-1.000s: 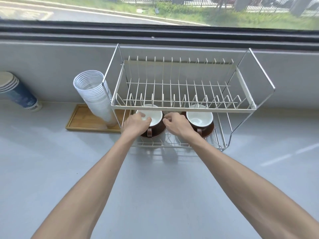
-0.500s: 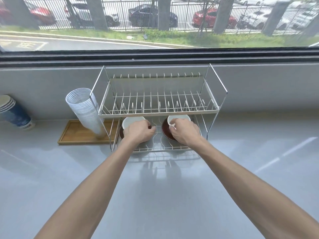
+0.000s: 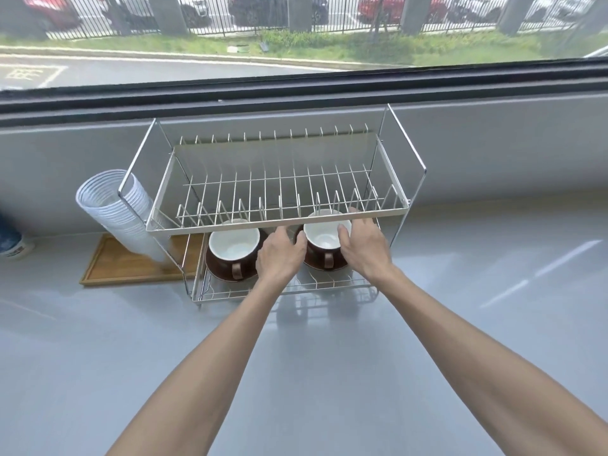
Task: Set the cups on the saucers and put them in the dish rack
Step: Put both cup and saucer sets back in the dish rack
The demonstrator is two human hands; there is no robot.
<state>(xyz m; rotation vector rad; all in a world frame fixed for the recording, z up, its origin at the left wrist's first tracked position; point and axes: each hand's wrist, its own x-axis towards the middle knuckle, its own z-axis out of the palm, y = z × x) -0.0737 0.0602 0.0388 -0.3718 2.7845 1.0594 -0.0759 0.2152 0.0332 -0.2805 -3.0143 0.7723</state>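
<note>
Two cups on saucers, lower tier of the dish rack (image 3: 279, 222), both hands at the right cup.

Both cups stand upright, mouths up, handles pointing toward the person. The right cup (image 3: 324, 241), brown outside and white inside, sits on its brown saucer (image 3: 312, 265). It lies between the two hands: the left hand (image 3: 279, 256) grips its left side with curled fingers, and the right hand (image 3: 363, 246) grasps its right side, thumb on the rim. The left cup (image 3: 234, 250), same colours, rests on its saucer (image 3: 217, 269) just left of the left hand, untouched. The rack stands on the grey table (image 3: 98, 357), beside a stack of clear cups (image 3: 115, 215) on a wooden tray (image 3: 121, 268).
</note>
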